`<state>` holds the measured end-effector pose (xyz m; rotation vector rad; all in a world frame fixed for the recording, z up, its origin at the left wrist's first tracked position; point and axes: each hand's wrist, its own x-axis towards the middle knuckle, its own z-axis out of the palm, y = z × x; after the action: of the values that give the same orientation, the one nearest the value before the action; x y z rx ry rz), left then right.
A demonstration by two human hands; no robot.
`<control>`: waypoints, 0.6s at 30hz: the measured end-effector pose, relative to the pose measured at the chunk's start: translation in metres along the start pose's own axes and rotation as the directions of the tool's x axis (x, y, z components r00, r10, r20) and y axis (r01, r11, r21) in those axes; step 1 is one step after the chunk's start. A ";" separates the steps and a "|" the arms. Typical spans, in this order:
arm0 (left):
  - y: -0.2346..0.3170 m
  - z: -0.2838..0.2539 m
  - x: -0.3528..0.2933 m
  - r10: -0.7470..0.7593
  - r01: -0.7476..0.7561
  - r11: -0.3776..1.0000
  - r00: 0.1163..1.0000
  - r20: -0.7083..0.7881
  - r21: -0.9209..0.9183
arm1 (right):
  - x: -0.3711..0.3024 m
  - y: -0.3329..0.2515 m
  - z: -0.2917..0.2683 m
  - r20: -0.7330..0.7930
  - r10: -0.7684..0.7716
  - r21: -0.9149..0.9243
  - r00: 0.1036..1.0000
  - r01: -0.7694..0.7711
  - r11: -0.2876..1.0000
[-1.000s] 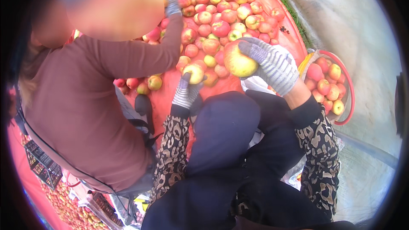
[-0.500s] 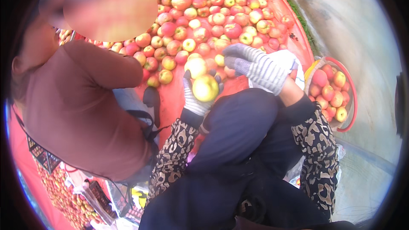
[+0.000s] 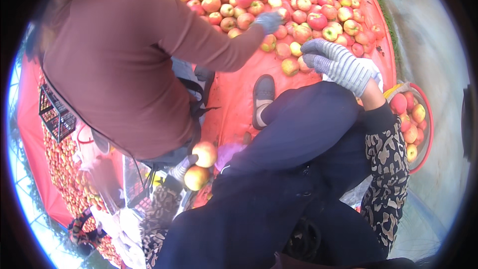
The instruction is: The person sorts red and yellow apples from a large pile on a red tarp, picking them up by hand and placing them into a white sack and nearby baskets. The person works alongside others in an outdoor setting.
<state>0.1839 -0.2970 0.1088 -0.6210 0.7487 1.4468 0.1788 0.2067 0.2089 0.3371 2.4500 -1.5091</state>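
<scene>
My left hand [image 3: 183, 168], in a grey-and-white striped glove, is low beside my left thigh. It is closed on two apples: a red-and-yellow apple [image 3: 205, 154] above and a yellower apple [image 3: 196, 178] below. My right hand [image 3: 343, 67], gloved alike, hovers over the near edge of the apple heap [image 3: 298, 5]. Its fingers are stretched out with the thumb a little apart, and nothing shows in them. Under its wrist is a white cloth or bag [image 3: 374, 68], partly hidden by the hand and my knee.
At my left a co-worker in a brown top [image 3: 119, 60] reaches a gloved hand [image 3: 269, 22] into the heap. A red-rimmed bucket [image 3: 432, 124] of apples stands at my right. Red sheeting [image 3: 234, 89] lies underfoot. A black crate [image 3: 56, 114] and more apples are behind the co-worker.
My left hand has swung down and left with the two apples, from before the heap to beside my thigh. The view has shifted left. The co-worker's arm now stretches over the heap.
</scene>
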 end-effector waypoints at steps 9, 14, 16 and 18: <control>-0.066 -0.105 -0.110 -0.032 0.448 0.793 0.708 -0.705 0.413 | 0.012 0.006 0.010 0.084 -0.087 -0.136 0.993 0.098 0.986; -0.074 -0.134 -0.110 0.120 0.602 0.555 0.625 -0.771 0.574 | 0.014 0.024 0.004 0.095 -0.226 -0.261 0.970 0.243 0.934; -0.073 -0.145 -0.105 0.162 0.643 0.458 0.619 -0.768 0.614 | 0.012 0.027 0.003 0.096 -0.201 -0.269 0.975 0.220 0.938; -0.076 -0.154 -0.104 0.196 0.678 0.365 0.614 -0.765 0.638 | 0.009 0.018 0.007 0.061 -0.061 -0.212 0.996 0.072 0.975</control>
<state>0.2501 -0.4846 0.0859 -0.3809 1.8535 0.1438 0.1765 0.2091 0.1873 0.1723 2.5728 -1.2445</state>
